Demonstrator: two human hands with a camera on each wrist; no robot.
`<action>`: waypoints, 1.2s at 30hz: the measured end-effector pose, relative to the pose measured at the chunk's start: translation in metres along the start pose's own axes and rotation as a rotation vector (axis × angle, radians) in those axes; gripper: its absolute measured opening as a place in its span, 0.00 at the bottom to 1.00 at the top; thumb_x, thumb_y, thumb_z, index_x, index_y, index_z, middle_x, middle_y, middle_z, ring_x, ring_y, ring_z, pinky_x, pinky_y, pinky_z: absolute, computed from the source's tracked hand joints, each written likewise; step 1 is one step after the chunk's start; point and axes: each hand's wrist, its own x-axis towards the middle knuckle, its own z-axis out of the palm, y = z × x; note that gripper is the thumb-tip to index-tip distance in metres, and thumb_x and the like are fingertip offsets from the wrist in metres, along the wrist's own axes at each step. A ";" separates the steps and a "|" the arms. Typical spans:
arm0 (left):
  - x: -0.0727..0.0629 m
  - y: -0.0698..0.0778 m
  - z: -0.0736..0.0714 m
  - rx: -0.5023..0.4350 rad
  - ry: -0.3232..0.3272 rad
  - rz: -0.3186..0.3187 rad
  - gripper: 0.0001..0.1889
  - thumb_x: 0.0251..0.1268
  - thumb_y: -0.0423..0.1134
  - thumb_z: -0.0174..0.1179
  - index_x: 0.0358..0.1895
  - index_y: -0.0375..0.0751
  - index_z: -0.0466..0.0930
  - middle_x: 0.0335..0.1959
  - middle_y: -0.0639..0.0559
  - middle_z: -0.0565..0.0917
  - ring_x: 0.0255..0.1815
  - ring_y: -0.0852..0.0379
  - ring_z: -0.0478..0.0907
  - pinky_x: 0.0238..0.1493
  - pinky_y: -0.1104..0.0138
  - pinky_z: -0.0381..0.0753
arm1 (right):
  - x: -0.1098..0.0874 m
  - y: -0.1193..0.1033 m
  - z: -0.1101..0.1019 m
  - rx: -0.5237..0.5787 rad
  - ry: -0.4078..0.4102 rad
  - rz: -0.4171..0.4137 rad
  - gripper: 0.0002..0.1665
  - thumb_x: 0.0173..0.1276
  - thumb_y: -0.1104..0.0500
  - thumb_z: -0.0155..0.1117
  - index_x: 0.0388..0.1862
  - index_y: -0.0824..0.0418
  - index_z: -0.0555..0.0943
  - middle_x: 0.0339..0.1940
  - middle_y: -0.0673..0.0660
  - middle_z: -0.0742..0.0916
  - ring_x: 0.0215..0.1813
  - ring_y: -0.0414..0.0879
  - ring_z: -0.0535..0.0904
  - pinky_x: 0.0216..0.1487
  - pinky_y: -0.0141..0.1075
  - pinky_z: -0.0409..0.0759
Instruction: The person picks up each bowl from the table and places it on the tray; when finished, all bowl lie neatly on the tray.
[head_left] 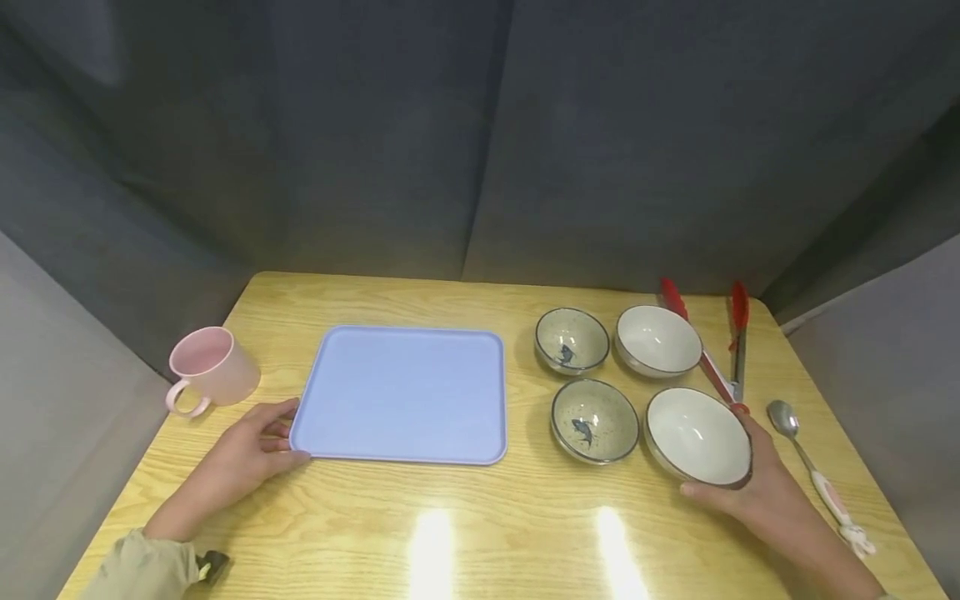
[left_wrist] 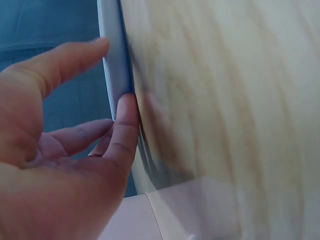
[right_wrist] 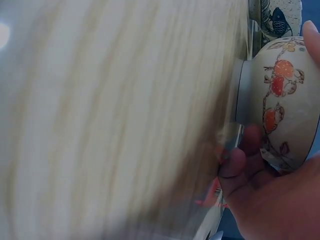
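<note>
A pale blue rectangular tray lies flat on the table, left of the middle. My left hand is at its near left corner, thumb on the front edge and fingers curled along the left edge. The left wrist view shows that hand around the tray's rim. On the right, a white bowl is gripped from its right side by my right hand, thumb at the front. In the right wrist view the bowl shows painted orange-red fruit outside; my curled fingers reach its lower wall.
Left of the bowl is a speckled grey bowl with a fish; behind stand another grey bowl and a white bowl. Red-tipped tongs and a spoon lie at right. A pink mug stands at left.
</note>
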 end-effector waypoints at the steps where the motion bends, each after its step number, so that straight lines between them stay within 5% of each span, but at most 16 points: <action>1: 0.000 0.000 0.001 0.000 0.004 0.006 0.46 0.67 0.34 0.81 0.82 0.20 0.65 0.65 0.30 0.82 0.59 0.42 0.88 0.56 0.63 0.95 | 0.000 -0.001 0.000 -0.003 0.001 0.003 0.86 0.68 0.50 0.86 0.93 0.64 0.23 0.89 0.86 0.50 0.79 0.83 0.64 0.70 0.70 0.80; 2: 0.000 -0.001 0.001 0.002 0.007 0.011 0.46 0.67 0.34 0.81 0.81 0.20 0.65 0.65 0.30 0.81 0.59 0.42 0.87 0.56 0.62 0.95 | 0.001 -0.001 0.001 -0.007 0.001 0.007 0.87 0.68 0.50 0.86 0.93 0.63 0.23 0.88 0.86 0.50 0.78 0.83 0.64 0.68 0.78 0.76; 5: 0.000 -0.001 0.003 0.009 0.019 0.017 0.46 0.65 0.33 0.82 0.81 0.20 0.66 0.65 0.30 0.81 0.59 0.43 0.86 0.57 0.62 0.95 | 0.002 -0.001 0.002 -0.033 -0.001 0.023 0.88 0.68 0.47 0.86 0.93 0.61 0.22 0.87 0.87 0.51 0.77 0.84 0.66 0.67 0.80 0.76; 14: 0.001 0.000 0.003 -0.013 0.019 0.012 0.46 0.66 0.33 0.81 0.81 0.19 0.66 0.65 0.29 0.79 0.59 0.42 0.87 0.56 0.65 0.94 | 0.003 -0.003 0.004 -0.055 0.024 0.042 0.86 0.68 0.46 0.86 0.92 0.67 0.25 0.83 0.88 0.59 0.75 0.82 0.69 0.66 0.72 0.79; 23: 0.001 0.001 0.005 -0.032 0.018 0.013 0.45 0.66 0.33 0.81 0.81 0.20 0.67 0.65 0.30 0.79 0.59 0.42 0.87 0.57 0.65 0.94 | 0.004 -0.001 0.003 -0.018 0.021 0.034 0.84 0.70 0.49 0.84 0.92 0.66 0.25 0.84 0.88 0.56 0.75 0.82 0.68 0.67 0.76 0.77; 36: 0.004 0.004 0.009 -0.030 0.040 0.016 0.44 0.65 0.33 0.82 0.80 0.22 0.69 0.61 0.32 0.80 0.54 0.45 0.89 0.53 0.75 0.91 | 0.004 -0.002 0.001 -0.027 0.030 0.021 0.84 0.68 0.50 0.86 0.92 0.68 0.27 0.83 0.88 0.58 0.73 0.83 0.70 0.65 0.70 0.82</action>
